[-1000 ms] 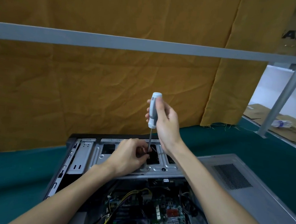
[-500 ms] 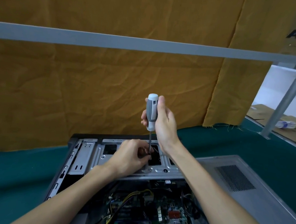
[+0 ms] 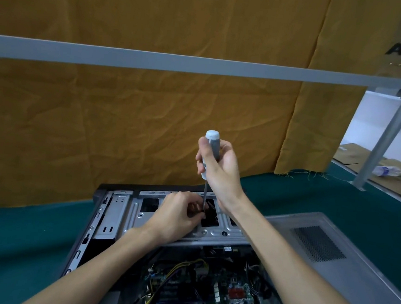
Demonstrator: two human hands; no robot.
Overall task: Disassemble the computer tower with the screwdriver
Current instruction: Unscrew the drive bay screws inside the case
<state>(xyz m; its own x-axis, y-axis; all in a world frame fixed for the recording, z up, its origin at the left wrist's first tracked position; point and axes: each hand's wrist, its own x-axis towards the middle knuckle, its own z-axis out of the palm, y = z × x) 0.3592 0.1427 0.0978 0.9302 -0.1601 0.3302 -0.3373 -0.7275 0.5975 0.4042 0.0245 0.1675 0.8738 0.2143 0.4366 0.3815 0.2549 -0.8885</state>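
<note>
Computer tower (image 3: 119, 217) laid on its side on green bench (image 3: 14, 244), open face up, motherboard (image 3: 205, 294) exposed at near end, silver drive cage (image 3: 213, 232) across far end. Screwdriver (image 3: 209, 157) held upright over drive cage, shaft dropping to a point beside a dark cutout; tip hidden behind fingers, so seating on a screw not determinable. Right hand (image 3: 220, 168) wrapped around grey-and-white handle, thumb toward near side, placed high for downward pressure and twist. Left hand (image 3: 176, 214) resting on cage, fingers curled and pinched around lower shaft, likely steadying tip against slipping off screw head. Likely step: loosening a cage screw.

Removed side panel (image 3: 331, 257) lying flat just right of tower, vent mesh up, limiting rightward elbow room. Ochre cloth backdrop (image 3: 148, 122) hanging close behind far edge of tower; grey crossbar (image 3: 154, 60) well above handle, leaving vertical clearance. Open bench to left. Yellow cables (image 3: 178, 269) near cage edge, below left wrist, a snag risk when lifting parts out.
</note>
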